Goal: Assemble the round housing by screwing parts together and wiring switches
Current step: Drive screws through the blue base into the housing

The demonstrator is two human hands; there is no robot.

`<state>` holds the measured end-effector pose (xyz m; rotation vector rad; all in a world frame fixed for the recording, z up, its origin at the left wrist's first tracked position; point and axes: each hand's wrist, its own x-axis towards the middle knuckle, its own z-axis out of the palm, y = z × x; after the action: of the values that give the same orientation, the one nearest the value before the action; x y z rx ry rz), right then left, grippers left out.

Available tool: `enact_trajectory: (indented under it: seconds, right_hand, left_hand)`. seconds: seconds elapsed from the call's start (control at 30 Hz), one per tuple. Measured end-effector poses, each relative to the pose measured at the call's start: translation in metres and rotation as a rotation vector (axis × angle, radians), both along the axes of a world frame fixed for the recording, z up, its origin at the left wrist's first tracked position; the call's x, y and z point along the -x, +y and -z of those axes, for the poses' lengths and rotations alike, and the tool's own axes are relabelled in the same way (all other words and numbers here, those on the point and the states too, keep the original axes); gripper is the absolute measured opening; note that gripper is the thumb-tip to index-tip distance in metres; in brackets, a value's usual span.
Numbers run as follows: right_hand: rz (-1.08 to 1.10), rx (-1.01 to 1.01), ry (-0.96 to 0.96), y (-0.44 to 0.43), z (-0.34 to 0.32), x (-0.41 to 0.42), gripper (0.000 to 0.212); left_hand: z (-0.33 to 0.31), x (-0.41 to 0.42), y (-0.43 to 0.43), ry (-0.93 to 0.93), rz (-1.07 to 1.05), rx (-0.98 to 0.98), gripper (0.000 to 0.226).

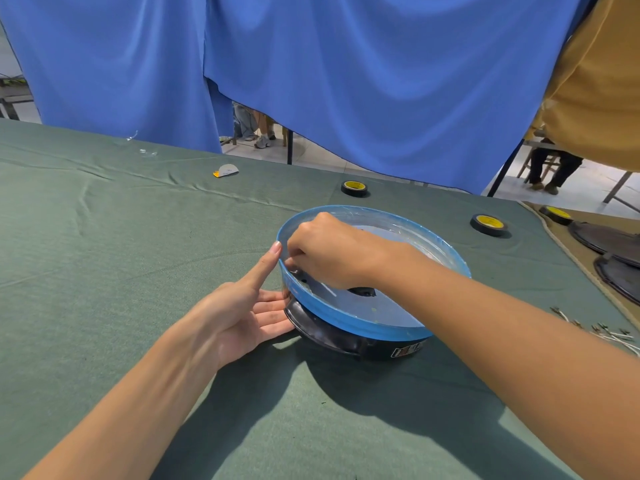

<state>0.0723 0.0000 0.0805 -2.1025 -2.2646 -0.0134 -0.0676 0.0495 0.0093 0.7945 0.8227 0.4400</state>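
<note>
From the head view, the round housing (363, 322) sits on the green cloth-covered table (104, 237), a little right of centre and near the person. It is a shallow ring with a blue rim, resting on a black base (332, 337). The left hand (242, 313) lies released against the housing's left side. Its index finger is straight and touches the outside of the blue rim, and its other fingers lie flat against the black base, probably to brace the housing so it does not slide or turn. The right hand (332, 252) reaches over the rim into the housing, knuckles up and fingers curled down at the left inner wall. Whether it pinches a screw or some small part is hidden, so I cannot tell what it grasps, if anything. My guess is that it is seating or turning a fastener there. A bundle of short wires (609, 332) lies well to the right, apparently waiting for the switch wiring. 3 tape rolls (354, 188) sit farther off, 1 far behind the housing and 2 to the far right. A blue curtain (346, 64) hangs beyond the table.
</note>
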Motion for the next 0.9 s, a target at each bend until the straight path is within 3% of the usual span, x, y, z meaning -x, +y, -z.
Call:
enact_trajectory:
  seconds: [0.2,0.47,0.63,0.73,0.83,0.9]
  right_hand:
    - [0.134,-0.184,0.102,-0.041,-0.014,-0.03,0.044]
    - [0.593,-0.32,0.16,-0.136,0.006,-0.08,0.025]
    - [0.838,-0.223,0.101,-0.169,0.02,-0.073,0.036]
    - [0.89,-0.036,0.041,-0.184,0.027,-0.065,0.039]
    - [0.913,0.184,-0.061,-0.197,0.037,-0.057,0.028]
    - [0.936,0.214,-0.042,-0.202,0.04,-0.054,0.024]
  left_hand:
    - [0.001,0.0,0.001,0.013,-0.003,-0.024,0.09]
    - [0.002,0.002,-0.001,0.006,0.003,-0.089,0.094]
    - [0.001,0.004,-0.002,-0.003,0.017,-0.115,0.097]
    - [0.002,0.005,-0.002,-0.011,0.02,-0.115,0.096]
    - [0.002,0.004,-0.002,-0.007,0.012,-0.126,0.096]
    - [0.002,0.005,-0.002,-0.012,0.011,-0.127,0.093]
